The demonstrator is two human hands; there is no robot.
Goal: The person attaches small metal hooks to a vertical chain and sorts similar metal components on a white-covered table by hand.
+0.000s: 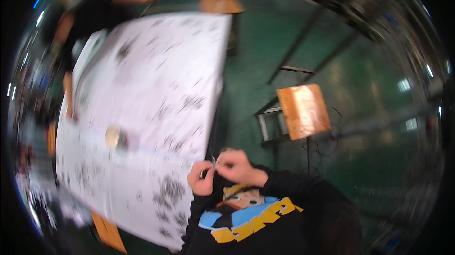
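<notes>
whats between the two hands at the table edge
In the head view, a small thin object, too blurred to identify, is pinched between the left hand and right hand.

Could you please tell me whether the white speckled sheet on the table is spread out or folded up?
Spread out: the white speckled sheet lies flat across the table, reaching its edges, no folds visible through the blur.

Table cover (156, 89): matt white sheet, paper or cloth — speckled with dark marks.
Stool seat (303, 111): wood, orange-brown, slight sheen.
Stool frame (271, 125): thin metal, dull.
Floor (360, 89): green, smooth, glossy — reflects lights.
Sleeve (294, 184): black cloth, matt.
</notes>
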